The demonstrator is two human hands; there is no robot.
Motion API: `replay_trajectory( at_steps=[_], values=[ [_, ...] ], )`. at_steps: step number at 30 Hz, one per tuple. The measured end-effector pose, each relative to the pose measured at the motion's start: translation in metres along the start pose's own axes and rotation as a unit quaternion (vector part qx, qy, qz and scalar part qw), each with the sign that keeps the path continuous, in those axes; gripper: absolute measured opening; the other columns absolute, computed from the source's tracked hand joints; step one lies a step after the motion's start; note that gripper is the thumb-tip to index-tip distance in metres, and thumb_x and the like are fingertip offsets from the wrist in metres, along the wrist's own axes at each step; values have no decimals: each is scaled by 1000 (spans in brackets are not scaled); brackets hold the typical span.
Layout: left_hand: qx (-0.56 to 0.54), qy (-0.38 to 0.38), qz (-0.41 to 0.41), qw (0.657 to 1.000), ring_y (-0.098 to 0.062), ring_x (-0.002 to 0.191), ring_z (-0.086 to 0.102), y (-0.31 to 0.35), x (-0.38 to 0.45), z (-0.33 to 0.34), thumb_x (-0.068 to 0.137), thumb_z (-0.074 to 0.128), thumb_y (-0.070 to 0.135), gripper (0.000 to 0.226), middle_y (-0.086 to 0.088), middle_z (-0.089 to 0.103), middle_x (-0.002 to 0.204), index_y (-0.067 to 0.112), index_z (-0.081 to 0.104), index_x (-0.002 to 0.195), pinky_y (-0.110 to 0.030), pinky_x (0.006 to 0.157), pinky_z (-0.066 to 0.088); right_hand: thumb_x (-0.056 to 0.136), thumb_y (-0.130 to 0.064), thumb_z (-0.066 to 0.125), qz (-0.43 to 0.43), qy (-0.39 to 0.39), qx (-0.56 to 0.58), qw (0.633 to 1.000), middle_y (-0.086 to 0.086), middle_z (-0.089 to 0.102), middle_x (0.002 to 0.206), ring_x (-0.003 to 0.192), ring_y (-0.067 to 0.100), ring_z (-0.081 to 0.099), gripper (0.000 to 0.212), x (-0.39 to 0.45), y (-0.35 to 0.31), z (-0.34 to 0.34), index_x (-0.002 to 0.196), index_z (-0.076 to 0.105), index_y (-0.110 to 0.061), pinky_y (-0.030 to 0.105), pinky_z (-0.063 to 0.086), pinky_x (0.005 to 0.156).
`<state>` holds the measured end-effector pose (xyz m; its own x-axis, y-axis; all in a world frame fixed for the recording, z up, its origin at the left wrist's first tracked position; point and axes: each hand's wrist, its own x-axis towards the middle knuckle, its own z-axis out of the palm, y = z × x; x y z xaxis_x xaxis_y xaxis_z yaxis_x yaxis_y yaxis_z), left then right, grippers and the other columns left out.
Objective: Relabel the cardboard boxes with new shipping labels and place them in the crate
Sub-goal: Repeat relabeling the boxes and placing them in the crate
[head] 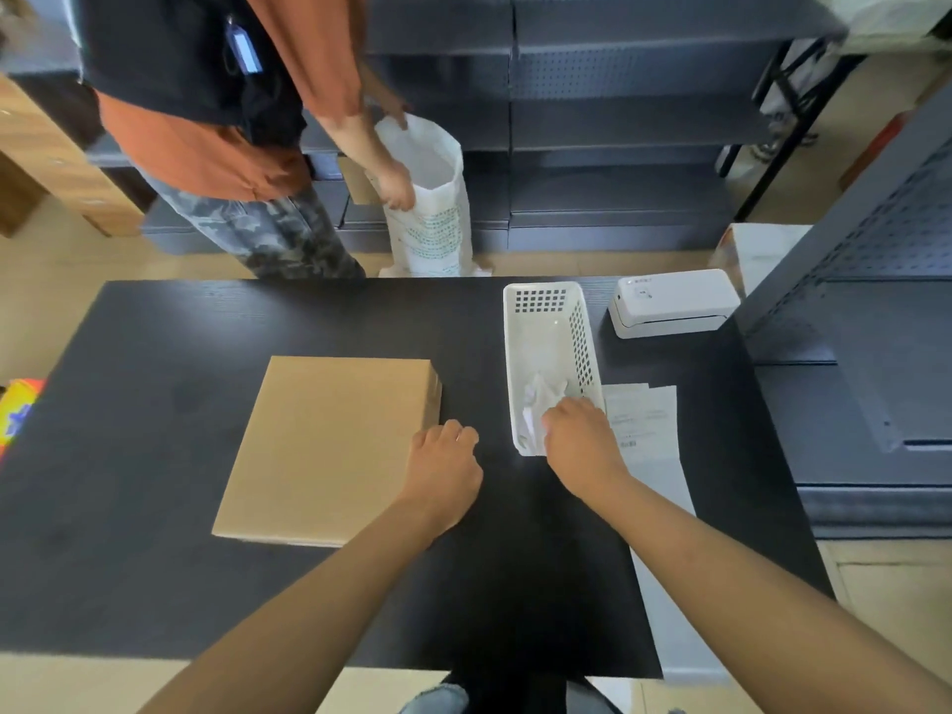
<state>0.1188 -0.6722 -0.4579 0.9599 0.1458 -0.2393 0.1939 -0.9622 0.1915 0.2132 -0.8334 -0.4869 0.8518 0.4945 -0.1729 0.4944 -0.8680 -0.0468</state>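
While dark shelving rings the black table, left hand curls empty, right hand pinches crumpled paper.

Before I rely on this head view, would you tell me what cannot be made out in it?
- Right hand: fingertips hidden by the hand itself at the white basket; whether it holds the crumpled paper is unclear.
- Label sheets: print too small to read.
- Cardboard box: only its bare top shows; any old label is unseen.
- Left hand: fingers curled at the box corner, contact uncertain.
- Colourful item: cut by the left edge.
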Motion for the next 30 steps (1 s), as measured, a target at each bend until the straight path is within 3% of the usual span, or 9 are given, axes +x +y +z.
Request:
replay_trajectory(
  at_steps=[4, 12, 17, 30],
  values=[
    [11, -9, 6, 1000, -21, 117, 46, -4, -1, -2, 96, 38, 20, 32, 0, 50, 124, 19, 49, 126, -33, 102, 30, 93, -22, 59, 31, 32, 6, 999, 6, 54, 127, 107, 20, 57, 33, -7, -1, -6, 125, 56, -15, 32, 46, 94],
    [5, -20, 70, 997, -22, 115, 50, 30, 3, 4, 97, 37, 20, 35, -3, 52, 127, 17, 48, 130, -37, 104, 36, 96, -19, 46, 133, 30, 17, 991, 4, 57, 117, 101, 19, 57, 26, -58, 44, -19, 118, 58, -15, 29, 48, 88],
    [31, -40, 97, 994, -22, 104, 53, 61, 4, 6, 95, 40, 18, 24, -5, 56, 117, 15, 51, 116, -36, 93, 41, 96, -22, 47, 199, -2, 65, 978, 3, 58, 119, 103, 17, 56, 27, -88, 91, -20, 121, 57, -18, 30, 49, 92],
    [167, -35, 43, 984, -23, 96, 54, 134, 18, 33, 95, 37, 20, 22, -4, 56, 108, 14, 54, 109, -32, 78, 40, 97, -17, 44, 138, -129, 158, 969, 6, 50, 130, 114, 22, 49, 33, -96, 183, -1, 130, 50, -16, 33, 44, 96]
  ],
)
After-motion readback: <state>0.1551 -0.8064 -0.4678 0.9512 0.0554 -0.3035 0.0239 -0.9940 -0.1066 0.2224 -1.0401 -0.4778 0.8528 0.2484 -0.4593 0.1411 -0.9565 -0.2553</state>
